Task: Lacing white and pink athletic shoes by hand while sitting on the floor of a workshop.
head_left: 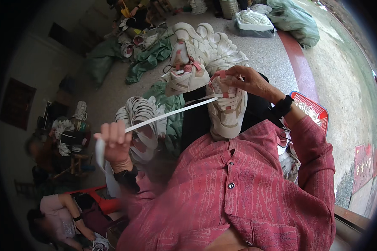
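A white and beige sneaker [229, 119] with pink trim rests on my lap, its toe toward me. My left hand [115, 142], out to the left, is closed round a flat white shoelace [167, 114]. That lace runs taut from the sneaker's eyelets to my fist, and its loose end hangs beyond it. At the ankle end, my right hand [249, 82] has its fingers bent and pinched at the collar and eyelet edge. Just left of it lies a matching sneaker [188, 79] on its side.
Rows of white sneakers [215, 46] spread ahead, with more stacked at left [142, 113] beside green sacks [151, 62]. A red basket [327, 115] with white laces stands at right. A person [63, 213] sits lower left, and others work farther back. A grey tub [253, 29] stands ahead.
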A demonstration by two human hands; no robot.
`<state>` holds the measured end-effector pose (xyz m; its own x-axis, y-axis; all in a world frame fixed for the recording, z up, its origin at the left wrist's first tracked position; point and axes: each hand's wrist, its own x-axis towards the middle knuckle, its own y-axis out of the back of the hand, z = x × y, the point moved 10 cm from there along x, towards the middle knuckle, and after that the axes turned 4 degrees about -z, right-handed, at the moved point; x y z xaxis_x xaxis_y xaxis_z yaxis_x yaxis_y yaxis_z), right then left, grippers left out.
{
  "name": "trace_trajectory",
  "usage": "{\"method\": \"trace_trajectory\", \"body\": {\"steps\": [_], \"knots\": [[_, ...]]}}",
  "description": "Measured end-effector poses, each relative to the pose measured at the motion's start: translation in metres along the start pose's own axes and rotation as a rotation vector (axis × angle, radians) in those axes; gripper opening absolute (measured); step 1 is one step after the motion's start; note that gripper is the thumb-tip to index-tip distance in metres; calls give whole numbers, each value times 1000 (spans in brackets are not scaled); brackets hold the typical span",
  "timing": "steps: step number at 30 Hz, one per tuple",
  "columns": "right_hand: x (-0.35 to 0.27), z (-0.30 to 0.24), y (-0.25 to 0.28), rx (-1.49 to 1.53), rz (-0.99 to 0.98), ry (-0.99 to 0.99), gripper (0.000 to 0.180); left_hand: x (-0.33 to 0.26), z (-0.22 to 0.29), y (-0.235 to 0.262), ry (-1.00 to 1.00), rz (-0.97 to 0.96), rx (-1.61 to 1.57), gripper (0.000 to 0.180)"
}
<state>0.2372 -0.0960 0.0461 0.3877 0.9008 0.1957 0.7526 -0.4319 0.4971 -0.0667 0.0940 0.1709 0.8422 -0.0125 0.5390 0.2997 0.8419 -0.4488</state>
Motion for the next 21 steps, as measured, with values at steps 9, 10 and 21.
{"method": "trace_trajectory", "body": {"steps": [9,10,21], "knots": [[20,-22,-20,-83,-286,24,59,-45,93,71,-476,668,21,20],[21,-17,-20,-86,-279,17,59,-34,93,73,-470,663,13,20],[13,5,-31,270,-275,-81,47,96,-145,8,228,224,1254,8]]}}
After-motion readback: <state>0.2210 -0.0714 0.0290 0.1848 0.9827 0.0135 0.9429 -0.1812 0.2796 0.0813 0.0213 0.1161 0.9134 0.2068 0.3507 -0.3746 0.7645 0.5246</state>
